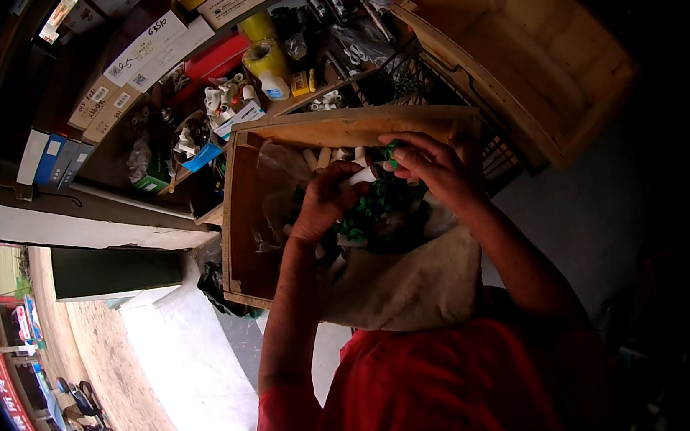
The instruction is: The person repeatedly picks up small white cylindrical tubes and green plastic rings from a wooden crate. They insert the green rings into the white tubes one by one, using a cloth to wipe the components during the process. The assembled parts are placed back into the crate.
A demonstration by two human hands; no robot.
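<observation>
Holds in the curled left hand [326,197] a white tube [362,177] pointing toward the right hand [434,169], and pinches a green piece [392,154] there. Probably handles as light, stiff, slightly slippery; best gripped around the tube's sides and the green piece's edge.

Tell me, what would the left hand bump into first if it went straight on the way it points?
Probably the right hand or the small green piece in its fingers, just past the end of the white tube that the left hand holds. Depth is unclear here, so it might pass below.
</observation>
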